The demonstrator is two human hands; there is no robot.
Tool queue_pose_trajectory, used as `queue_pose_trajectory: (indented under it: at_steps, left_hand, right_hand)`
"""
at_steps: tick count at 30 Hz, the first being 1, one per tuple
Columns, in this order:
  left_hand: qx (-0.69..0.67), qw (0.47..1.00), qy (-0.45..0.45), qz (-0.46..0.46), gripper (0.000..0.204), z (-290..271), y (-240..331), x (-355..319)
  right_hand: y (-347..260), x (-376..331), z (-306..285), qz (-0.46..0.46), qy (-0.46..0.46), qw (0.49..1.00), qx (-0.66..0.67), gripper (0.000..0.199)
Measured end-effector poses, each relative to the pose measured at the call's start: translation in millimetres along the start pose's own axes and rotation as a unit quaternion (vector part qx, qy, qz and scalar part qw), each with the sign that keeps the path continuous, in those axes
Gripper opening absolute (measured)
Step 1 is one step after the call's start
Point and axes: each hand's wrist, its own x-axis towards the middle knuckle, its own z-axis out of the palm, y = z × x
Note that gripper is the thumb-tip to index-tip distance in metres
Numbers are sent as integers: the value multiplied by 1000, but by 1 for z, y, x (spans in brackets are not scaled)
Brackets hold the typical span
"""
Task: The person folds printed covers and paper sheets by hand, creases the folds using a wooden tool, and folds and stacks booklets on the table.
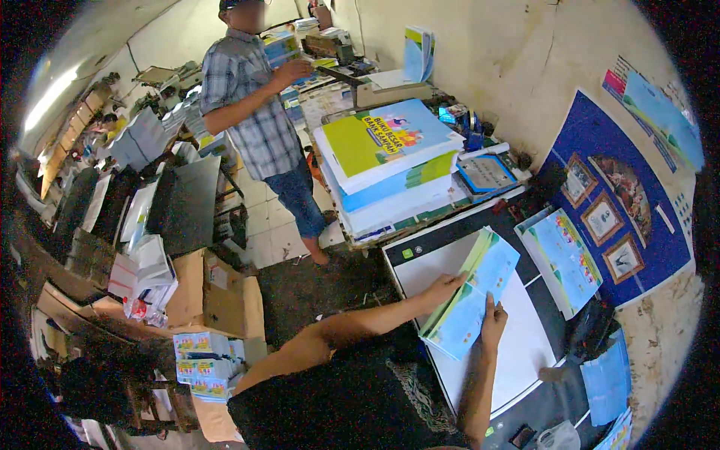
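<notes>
A few printed light blue and green cover sheets [471,300], overlapping and fanned, are held tilted above a white sheet [521,349] on the dark table. At their left edge my left hand [444,291] is closed on them. My right hand [493,324] grips their lower right part, with the thumb lying on the blue face. Their undersides are hidden, and I cannot tell exactly how many layers there are. Just right of my hands lies another pile of blue and green printed covers [561,262].
A tall stack of large printed sheets [390,142] stands on the table ahead, beside a blue-framed plaque [486,174]. More blue sheets [607,379] lie at lower right. A person in a plaid shirt [251,105] stands ahead left. Cardboard boxes [210,292] stand on the left.
</notes>
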Motion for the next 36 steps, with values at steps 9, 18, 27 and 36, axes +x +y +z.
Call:
queue_pose_trajectory:
  at_steps: [9, 18, 27, 36]
  left_hand:
    - [-5, 999, -34, -4, 50, 13, -1, 17]
    - [-46, 998, -52, -9, 62, 10, -34, 47]
    - [169, 984, 53, 22, 47, 20, -11, 30]
    - [150, 987, 60, 7, 40, 28, -14, 36]
  right_hand:
    - [-6, 1, -11, 52, 19, 987, 153, 40]
    - [-20, -6, 0, 19, 5, 983, 184, 44]
    - [-1, 7, -13, 70, 70, 986, 135, 38]
    - [-38, -1, -23, 128, 72, 981, 125, 38]
